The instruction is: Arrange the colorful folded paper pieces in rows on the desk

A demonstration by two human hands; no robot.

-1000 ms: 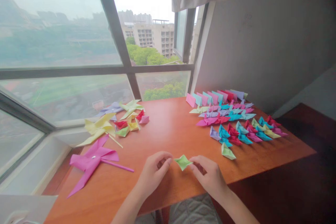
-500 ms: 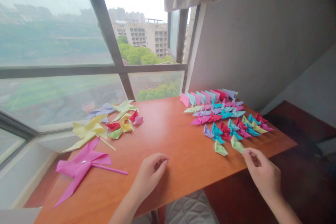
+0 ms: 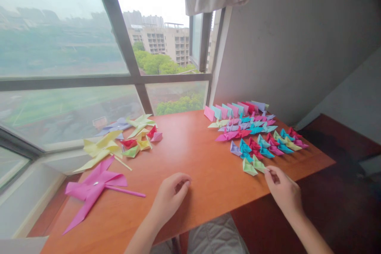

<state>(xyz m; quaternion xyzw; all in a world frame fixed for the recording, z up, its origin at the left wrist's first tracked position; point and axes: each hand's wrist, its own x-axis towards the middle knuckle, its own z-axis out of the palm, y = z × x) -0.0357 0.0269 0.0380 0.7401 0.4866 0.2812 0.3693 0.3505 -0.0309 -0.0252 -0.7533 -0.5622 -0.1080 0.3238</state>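
Note:
My right hand [image 3: 282,188] pinches the near tip of a light green paper boat [image 3: 258,163] between thumb and fingertips. That boat stands right beside a second light green paper boat [image 3: 249,167] at the front of the boat rows. My left hand [image 3: 174,192] rests on its side on the table's near part, fingers curled in toward the thumb, with nothing seen in it. Behind the green boats are rows of small coloured paper boats [image 3: 266,152]. Farther back lie folded paper cranes [image 3: 238,127].
Upright folded paper pieces [image 3: 224,111] line the back right of the wooden table [image 3: 184,147]. At left lie a magenta paper pinwheel [image 3: 97,184], a yellow pinwheel [image 3: 102,147] and a cluster of small folded papers [image 3: 131,151]. A window [image 3: 59,111] borders the table.
My right hand has moved left with the light green boat, bringing it close beside the other green boat. The left hand stays in place.

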